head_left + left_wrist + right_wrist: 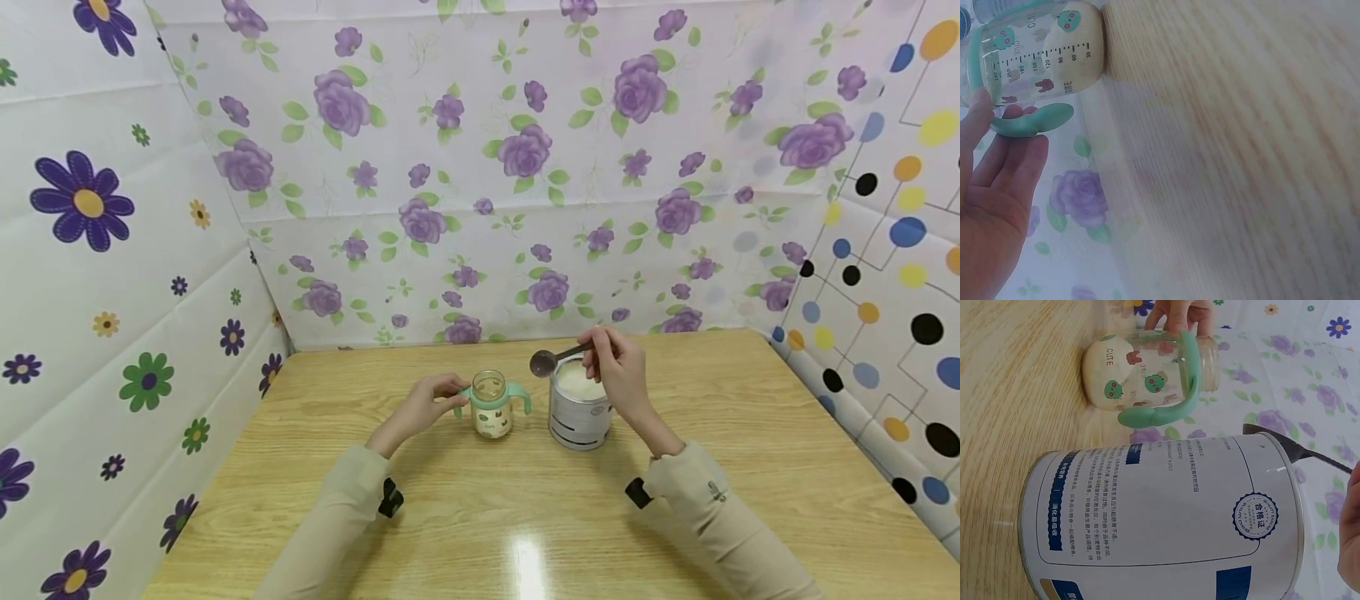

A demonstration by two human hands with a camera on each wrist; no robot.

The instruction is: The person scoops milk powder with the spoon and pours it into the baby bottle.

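Bottle scale (pixel 1047 55), tin label (pixel 1147 512), wrist views only

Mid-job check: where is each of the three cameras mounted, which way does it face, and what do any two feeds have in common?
Head: worn high, facing forward and down at the table; shows both sleeves, left hand on the bottle, right hand holding the spoon over the tin.
Left wrist: beside the left hand, rolled sideways, facing the bottle; fingers grip its green handle.
Right wrist: rolled sideways, close on the tin; only a sliver of right hand.
Shared: the bottle appears in all three.
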